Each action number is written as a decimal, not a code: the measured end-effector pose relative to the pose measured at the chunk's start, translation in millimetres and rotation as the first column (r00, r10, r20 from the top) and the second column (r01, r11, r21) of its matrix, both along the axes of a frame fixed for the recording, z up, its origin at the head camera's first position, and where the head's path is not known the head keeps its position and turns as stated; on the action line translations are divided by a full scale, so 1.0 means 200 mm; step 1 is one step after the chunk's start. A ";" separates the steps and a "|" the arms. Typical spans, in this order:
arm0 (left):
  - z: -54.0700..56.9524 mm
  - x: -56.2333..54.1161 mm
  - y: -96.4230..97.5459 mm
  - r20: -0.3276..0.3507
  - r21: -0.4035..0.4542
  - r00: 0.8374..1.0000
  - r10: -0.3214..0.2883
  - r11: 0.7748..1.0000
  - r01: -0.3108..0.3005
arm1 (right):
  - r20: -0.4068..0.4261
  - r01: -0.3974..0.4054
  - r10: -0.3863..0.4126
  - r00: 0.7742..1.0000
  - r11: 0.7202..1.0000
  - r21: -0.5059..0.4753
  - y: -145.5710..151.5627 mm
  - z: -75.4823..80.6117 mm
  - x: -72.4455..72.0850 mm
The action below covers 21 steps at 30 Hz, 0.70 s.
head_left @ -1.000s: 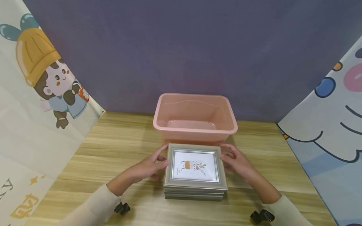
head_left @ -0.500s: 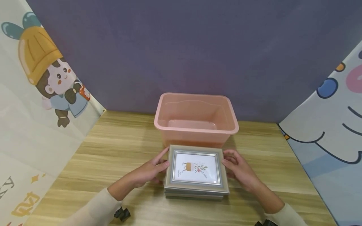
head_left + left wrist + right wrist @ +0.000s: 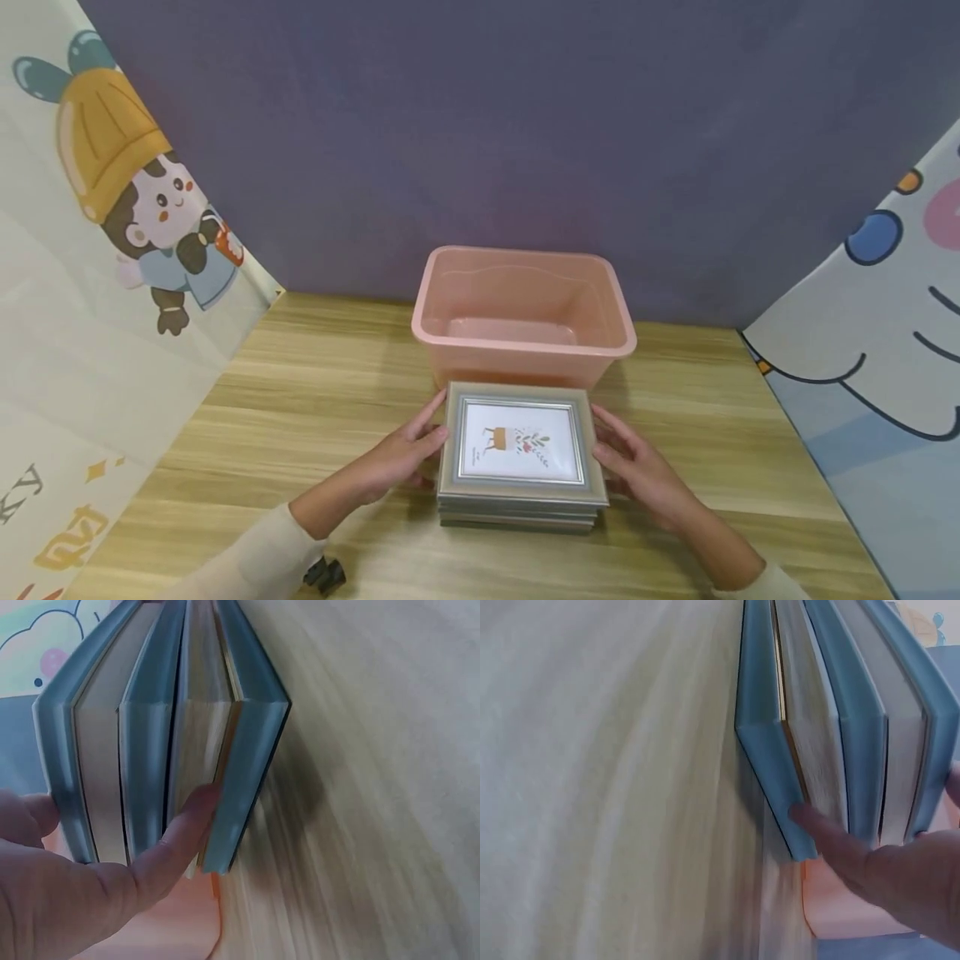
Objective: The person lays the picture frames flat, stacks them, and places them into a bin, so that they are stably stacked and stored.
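Observation:
In the head view a stack of several picture frames (image 3: 522, 435) lies on the wooden table, the top one silver-beige with a plant print. My left hand (image 3: 390, 462) rests along the stack's left side, its thumb near the top frame's edge. On the opposite side my right hand (image 3: 645, 479) touches the stack with its fingers extended. The left wrist view shows one finger (image 3: 184, 832) laid across the edges of the layered frames (image 3: 146, 750). A finger (image 3: 840, 844) reaches the lowest frame (image 3: 769, 772) in the right wrist view. Other fingers are partly hidden.
Directly behind the stack stands a pink plastic bin (image 3: 525, 346) with nothing visible inside. A dark cloth backdrop (image 3: 480, 125) rises beyond the table (image 3: 315, 367). Printed cartoon sheets flank both sides.
My right hand's fingers have straightened against the stack's right side, and its forearm has shifted lower right. The left hand and the stack stay almost where they were; the view has drifted slightly.

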<state>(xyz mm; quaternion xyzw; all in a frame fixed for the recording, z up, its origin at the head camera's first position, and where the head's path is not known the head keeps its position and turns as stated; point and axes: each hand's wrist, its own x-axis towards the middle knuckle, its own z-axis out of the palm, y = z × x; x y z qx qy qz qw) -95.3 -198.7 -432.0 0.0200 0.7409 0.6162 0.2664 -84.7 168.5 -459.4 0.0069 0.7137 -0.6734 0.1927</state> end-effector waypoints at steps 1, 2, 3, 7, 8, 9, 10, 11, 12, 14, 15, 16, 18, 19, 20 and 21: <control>0.00 0.00 0.00 0.001 0.004 1.000 0.006 1.000 -0.006 | 0.011 0.014 -0.014 1.000 1.000 0.002 0.00 0.00 0.01; -0.01 0.01 0.01 0.002 0.010 1.000 0.007 1.000 -0.007 | 0.016 0.016 -0.016 1.000 1.000 -0.002 -0.01 -0.01 0.02; -0.01 0.01 0.01 0.002 0.024 1.000 0.005 1.000 -0.005 | 0.028 0.022 -0.022 0.999 1.000 -0.014 -0.01 -0.01 0.02; -0.04 0.02 0.02 0.017 0.117 0.999 -0.040 0.992 0.038 | 0.037 -0.037 0.040 0.999 0.997 -0.067 0.00 -0.02 0.05; -0.05 0.02 0.02 0.018 0.137 0.998 -0.055 0.989 0.052 | 0.034 -0.065 0.068 0.997 0.994 -0.086 0.00 -0.02 0.06; -0.05 0.02 0.02 0.019 0.156 0.997 -0.070 0.986 0.066 | 0.036 -0.084 0.088 0.995 0.991 -0.105 0.01 -0.03 0.06; -0.06 0.02 0.01 0.016 0.165 0.997 -0.082 0.983 0.078 | 0.030 -0.108 0.112 0.993 0.987 -0.119 0.01 -0.03 0.06; -0.07 0.03 0.01 0.010 0.171 0.996 -0.089 0.981 0.086 | 0.026 -0.125 0.130 0.991 0.983 -0.134 0.02 -0.03 0.07; -0.07 0.03 0.01 0.004 0.170 0.996 -0.093 0.981 0.091 | 0.023 -0.140 0.145 0.989 0.979 -0.148 0.03 -0.03 0.07; -0.08 0.03 0.02 -0.002 0.173 0.996 -0.092 0.981 0.091 | 0.018 -0.150 0.155 0.988 0.974 -0.167 0.03 -0.04 0.07; -0.08 0.03 0.02 -0.005 0.174 0.996 -0.086 0.981 0.085 | 0.017 -0.149 0.154 0.988 0.974 -0.171 0.04 -0.04 0.08; -0.08 0.03 0.02 -0.006 0.175 0.997 -0.077 0.982 0.077 | 0.016 -0.147 0.152 0.988 0.974 -0.173 0.04 -0.04 0.08; -0.08 0.03 0.03 -0.002 0.178 0.998 -0.060 0.982 0.059 | 0.016 -0.142 0.147 0.989 0.974 -0.178 0.03 -0.04 0.08; -0.08 0.03 0.03 0.001 0.181 0.999 -0.051 0.982 0.049 | 0.017 -0.140 0.145 0.989 0.974 -0.180 0.03 -0.04 0.08; -0.08 0.03 0.03 0.004 0.181 0.999 -0.042 0.983 0.040 | 0.018 -0.138 0.144 0.989 0.974 -0.182 0.03 -0.04 0.08; -0.08 0.03 0.04 0.006 0.181 0.999 -0.034 0.983 0.033 | 0.018 -0.138 0.144 0.989 0.973 -0.183 0.03 -0.04 0.08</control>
